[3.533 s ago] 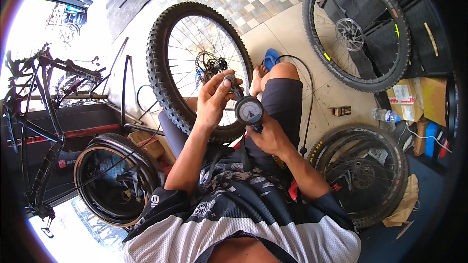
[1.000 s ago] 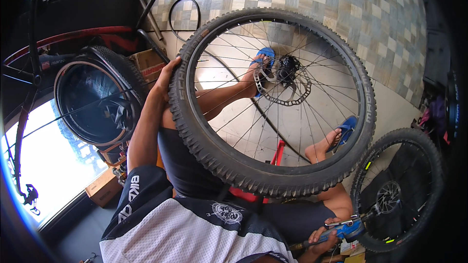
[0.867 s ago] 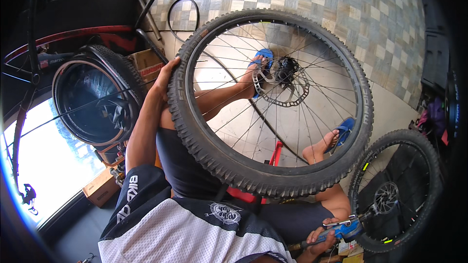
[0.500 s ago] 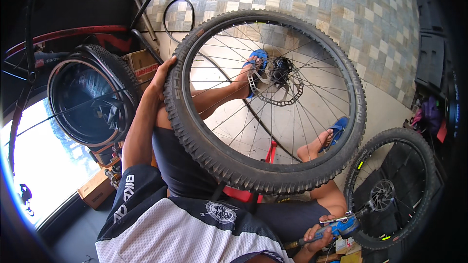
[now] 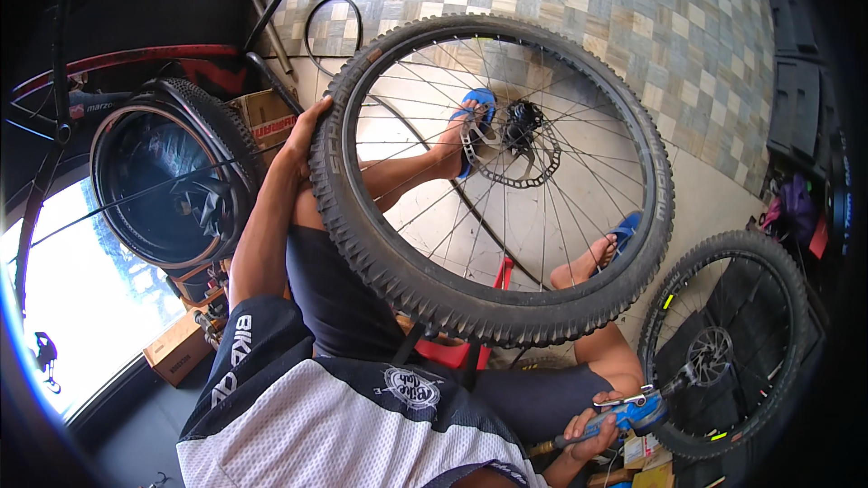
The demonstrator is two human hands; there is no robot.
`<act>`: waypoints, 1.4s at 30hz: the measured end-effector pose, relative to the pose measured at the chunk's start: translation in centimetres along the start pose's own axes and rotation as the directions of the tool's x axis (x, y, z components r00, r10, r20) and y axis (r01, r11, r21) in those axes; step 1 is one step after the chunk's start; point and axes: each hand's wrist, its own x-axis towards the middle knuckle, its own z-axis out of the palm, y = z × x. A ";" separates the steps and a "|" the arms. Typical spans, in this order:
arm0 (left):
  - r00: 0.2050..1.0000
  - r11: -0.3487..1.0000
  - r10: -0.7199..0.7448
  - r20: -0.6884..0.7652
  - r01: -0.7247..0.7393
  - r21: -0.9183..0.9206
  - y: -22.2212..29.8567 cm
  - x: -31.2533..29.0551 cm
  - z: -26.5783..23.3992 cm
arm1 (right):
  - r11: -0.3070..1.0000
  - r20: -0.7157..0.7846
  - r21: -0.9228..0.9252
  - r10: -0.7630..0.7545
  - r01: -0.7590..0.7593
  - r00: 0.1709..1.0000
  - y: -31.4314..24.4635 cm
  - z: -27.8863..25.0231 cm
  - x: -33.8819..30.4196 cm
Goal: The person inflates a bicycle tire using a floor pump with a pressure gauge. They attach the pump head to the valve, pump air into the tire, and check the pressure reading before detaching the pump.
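A large bicycle wheel with a knobby black tyre (image 5: pixel 506 321) leans over my lap, its spokes and disc rotor (image 5: pixel 553 149) facing up toward me. My left hand (image 5: pixel 306 137) grips the tyre's left edge, fingers partly hidden behind it. Low at the right, my right hand (image 5: pixel 589 434) is wrapped around the handle of a blue tyre inflator gun (image 5: pixel 637 414) with a metal lever and a brass fitting at its rear end. Apart from the wheel, the inflator is held beside my right thigh.
A second wheel (image 5: pixel 669 380) with a disc rotor stands at the right, close to the inflator. Tyres and a rim (image 5: pixel 99 181) are stacked at the left beside cardboard boxes (image 5: pixel 176 346). A black hose (image 5: pixel 360 32) runs across the floor beneath the wheel. Something red (image 5: pixel 504 273) stands below it.
The held wheel has shifted slightly, its near edge moving up and away from my lap. My left hand has risen a little with it; the right keeps its grip on the inflator gun.
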 end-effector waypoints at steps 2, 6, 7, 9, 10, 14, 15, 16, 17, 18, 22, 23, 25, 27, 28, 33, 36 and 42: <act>1.000 1.000 -0.013 0.001 0.013 0.006 0.1 0.0 0.0 | 0.999 0.181 -0.006 -0.042 0.044 0.983 0.5 -1.7 0.5; 0.999 1.000 0.000 0.034 0.000 0.013 0.2 0.1 0.0 | 0.996 0.302 -0.077 -0.025 0.050 0.953 0.9 -5.9 1.5; 0.999 1.000 0.011 0.034 -0.012 0.014 0.2 0.1 0.0 | 0.995 0.312 -0.086 -0.030 0.059 0.950 1.0 -6.6 1.6; 0.999 1.000 0.017 0.033 -0.017 0.013 0.2 0.1 0.3 | 0.991 0.330 -0.102 -0.047 0.085 0.943 1.2 -7.2 1.6; 0.999 0.999 0.046 0.023 -0.047 0.024 0.3 0.0 0.5 | 0.991 0.337 -0.100 -0.050 0.089 0.940 1.3 -7.2 1.5; 0.969 0.954 0.245 0.032 -0.247 0.173 0.0 -1.8 2.5 | 0.990 0.316 -0.089 -0.072 0.105 0.946 1.9 -6.1 1.0; 0.939 0.904 0.342 0.047 -0.342 0.257 0.0 -2.7 3.4 | 0.989 0.317 -0.091 -0.086 0.120 0.944 2.0 -5.8 0.9; 0.904 0.843 0.423 0.058 -0.416 0.341 -0.1 -3.8 4.6 | 0.987 0.310 -0.096 -0.096 0.132 0.946 2.2 -5.6 0.9; 0.873 0.813 0.486 0.038 -0.467 0.347 -0.7 -5.1 6.0 | 0.979 0.308 -0.119 -0.125 0.168 0.943 2.3 -5.3 0.9; 0.826 0.762 0.555 0.094 -0.551 0.340 -1.1 -6.7 7.4 | 0.975 0.303 -0.128 -0.134 0.179 0.944 2.3 -5.2 0.9; 0.672 0.472 0.713 0.201 -0.671 0.572 -1.7 -14.2 12.3 | 0.953 0.213 -0.170 -0.215 0.252 0.953 2.8 -4.5 0.4; 0.641 0.432 0.719 0.268 -0.714 0.551 -2.1 -16.3 13.5 | 0.944 0.231 -0.209 -0.206 0.256 0.951 2.8 -4.4 0.2; 0.545 0.313 0.746 0.384 -0.795 0.520 -3.2 -20.1 15.4 | 0.929 0.238 -0.266 -0.197 0.259 0.951 3.0 -4.2 -0.2; 0.446 0.101 0.761 0.471 -0.799 0.593 -4.5 -22.9 17.7 | 0.929 0.260 -0.268 -0.185 0.255 0.948 3.1 -4.3 -0.4; 0.356 -0.066 0.782 0.512 -0.769 0.636 -5.5 -24.2 18.5 | 0.925 0.238 -0.238 -0.240 0.296 0.941 3.2 -4.4 -0.6; 0.272 -0.082 0.755 0.597 -0.864 0.497 -9.9 -28.0 20.5 | 0.897 0.258 -0.284 -0.269 0.339 0.928 4.8 -5.4 -1.9; 0.268 -0.112 0.736 0.622 -0.857 0.503 -11.9 -29.5 20.8 | 0.870 0.271 -0.347 -0.266 0.351 0.925 5.6 -5.7 -2.7; 0.239 -0.151 0.746 0.621 -0.848 0.509 -14.7 -30.7 21.0 | 0.802 0.471 -0.381 -0.261 0.461 0.843 5.9 -5.4 -3.3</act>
